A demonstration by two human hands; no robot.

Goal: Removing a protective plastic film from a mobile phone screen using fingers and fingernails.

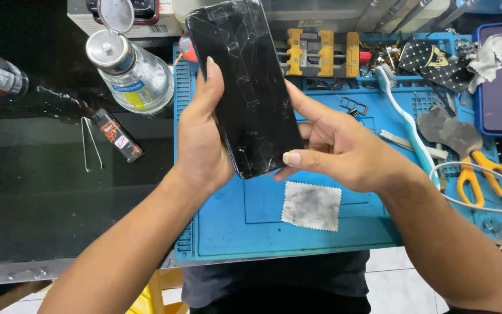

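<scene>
Both hands, left hand (201,142) and right hand (344,148), around cracked phone (242,87); clear liquid-filled bottle (132,72) nearby.

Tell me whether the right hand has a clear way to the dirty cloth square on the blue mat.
Probably yes: the cloth square lies bare just below the right hand, nothing between them, but that hand is holding the cracked phone.

phone (251,87): glossy cracked glass | mat (233,221): matt blue rubber | cloth (311,205): grey, smudged
</scene>
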